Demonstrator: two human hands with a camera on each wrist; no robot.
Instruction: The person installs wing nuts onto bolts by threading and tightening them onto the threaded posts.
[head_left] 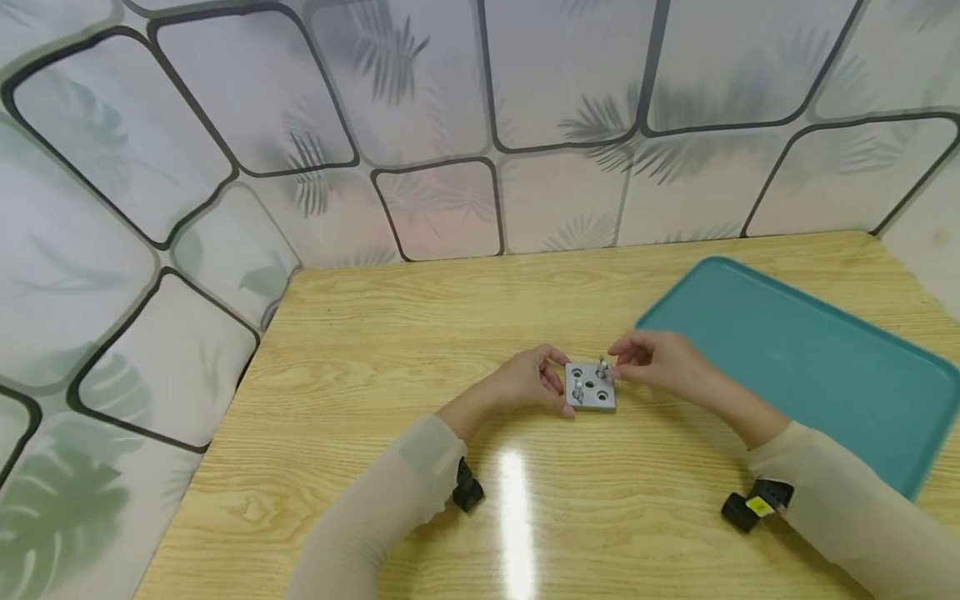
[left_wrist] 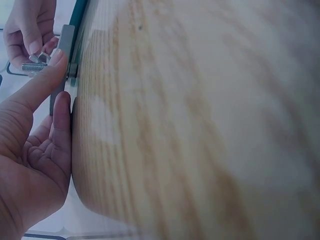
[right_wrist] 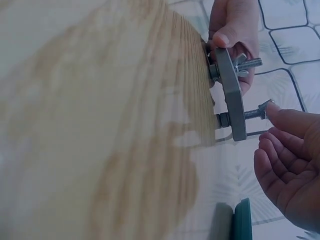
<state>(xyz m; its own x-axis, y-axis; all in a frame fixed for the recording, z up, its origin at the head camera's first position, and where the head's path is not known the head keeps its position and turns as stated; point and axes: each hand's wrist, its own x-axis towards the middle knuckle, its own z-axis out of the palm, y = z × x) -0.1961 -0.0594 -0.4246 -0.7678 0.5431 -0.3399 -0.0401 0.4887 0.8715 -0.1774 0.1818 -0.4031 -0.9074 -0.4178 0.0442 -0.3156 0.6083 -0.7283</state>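
A square grey metal plate (head_left: 590, 400) with several holes lies near the middle of the table, two bolts standing up through it. My left hand (head_left: 528, 381) grips the plate along its left side, thumb at the near corner. In the right wrist view, bolt heads (right_wrist: 224, 119) show under the plate, holding it off the wood. A wing nut (right_wrist: 242, 65) sits on the bolt (right_wrist: 255, 63) nearer my left hand. At the other bolt's tip, my right hand (head_left: 656, 360) pinches a second wing nut (right_wrist: 264, 108) by thumb and fingertips, its other fingers curled loosely.
A teal tray (head_left: 810, 367) lies on the right of the wooden table (head_left: 375, 333), partly under my right forearm. A patterned wall (head_left: 442, 208) rises behind the table and along its left side. Each wrist carries a small black camera (head_left: 468, 487).
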